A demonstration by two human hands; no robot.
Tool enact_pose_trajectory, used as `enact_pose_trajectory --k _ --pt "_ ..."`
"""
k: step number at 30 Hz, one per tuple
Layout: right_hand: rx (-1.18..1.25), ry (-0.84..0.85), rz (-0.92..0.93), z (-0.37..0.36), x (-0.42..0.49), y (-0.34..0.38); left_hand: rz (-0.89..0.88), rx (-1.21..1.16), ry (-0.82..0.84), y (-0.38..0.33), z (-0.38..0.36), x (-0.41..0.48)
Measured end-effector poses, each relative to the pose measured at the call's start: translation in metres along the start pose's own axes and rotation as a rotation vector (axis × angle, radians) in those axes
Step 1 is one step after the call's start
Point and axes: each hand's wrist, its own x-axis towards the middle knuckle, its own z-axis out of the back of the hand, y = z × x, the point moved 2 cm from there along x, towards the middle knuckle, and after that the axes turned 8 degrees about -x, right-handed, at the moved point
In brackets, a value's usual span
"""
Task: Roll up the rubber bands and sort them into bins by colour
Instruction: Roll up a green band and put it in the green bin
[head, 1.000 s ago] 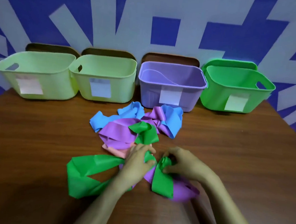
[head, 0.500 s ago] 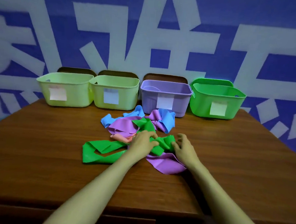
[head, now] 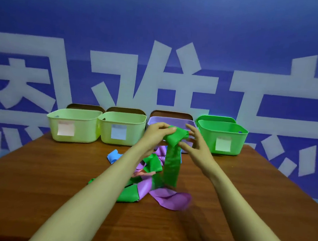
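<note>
Hanging in the air just in front of the purple plastic bin (head: 180, 121), a long flat green rubber band (head: 171, 164) is being rolled up. Its top end is wound into a small fat roll, and the rest drops straight down to the brown wooden table (head: 57, 169). The roll is gripped on one side by the left hand (head: 156, 132) with curled fingers. On the other side it is pinched by the right hand (head: 196, 143) between thumb and fingers. Both hands are held close together.

Only a little of this band looks rolled. Most of it is left to wind. After that it should be dropped in the bright green plastic bin (head: 205, 140), just right of the purple bin.

Much more is left to do. In front of the purple bin, down on the table, a messy pile is seen: a loose purple rubber band (head: 169, 198), a second green rubber band (head: 128, 194), a blue rubber band (head: 113, 155) and a small bit of a pink rubber band (head: 144, 174). None of these is rolled. Left of the purple bin a pale yellow-green plastic bin with a blue note (head: 134, 135) is lined up, and further left a pale yellow-green plastic bin with a pink note (head: 85, 134). What is inside the bins cannot be told.
</note>
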Motion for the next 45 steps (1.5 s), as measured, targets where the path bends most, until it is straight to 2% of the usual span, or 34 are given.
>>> enact_pose_trajectory --k 3,6,9,15,18,22,25,27,31,33,35,38,41,45 --pt "0.007 0.123 -0.004 0.001 0.01 0.008 0.004 -0.08 -0.026 -0.004 0.002 0.003" --pt "0.284 0.118 -0.129 -0.005 0.017 0.012 0.07 -0.172 0.044 0.003 0.004 0.001" --pt "0.486 0.015 -0.211 -0.01 0.025 0.017 0.203 -0.148 0.151 0.027 0.002 -0.006" --pt "0.539 -0.195 -0.328 -0.007 0.034 0.005 0.302 -0.062 0.141 0.06 0.027 -0.016" --pt "0.62 -0.224 -0.421 -0.003 0.03 -0.007 0.208 -0.06 0.086 0.06 0.045 -0.014" --pt "0.865 -0.183 -0.464 -0.003 0.02 -0.016 0.093 -0.033 -0.048 0.059 0.06 -0.007" --pt "0.755 -0.072 -0.401 -0.005 0.013 -0.013 0.143 0.21 0.024 0.07 0.055 -0.008" --pt "0.568 0.006 -0.329 -0.009 0.009 -0.009 0.11 0.228 0.0 0.07 0.044 -0.01" --pt "0.059 0.161 -0.09 -0.016 0.003 -0.004 0.186 -0.14 -0.089 0.062 0.025 -0.004" --pt "-0.068 0.232 -0.039 -0.02 -0.001 -0.004 0.136 -0.224 -0.14 0.062 0.021 -0.002" --pt "0.115 0.222 -0.106 -0.02 -0.004 -0.001 0.013 -0.159 -0.156 0.064 0.022 -0.002" --pt "0.436 0.096 -0.264 -0.021 -0.004 -0.002 -0.125 -0.042 -0.081 0.066 0.021 -0.004" --pt "0.445 0.048 -0.277 -0.02 -0.004 -0.006 -0.195 0.082 -0.059 0.068 0.019 -0.005" --pt "0.424 0.025 -0.225 -0.02 -0.005 -0.007 -0.109 0.034 -0.106 0.068 0.017 -0.005"
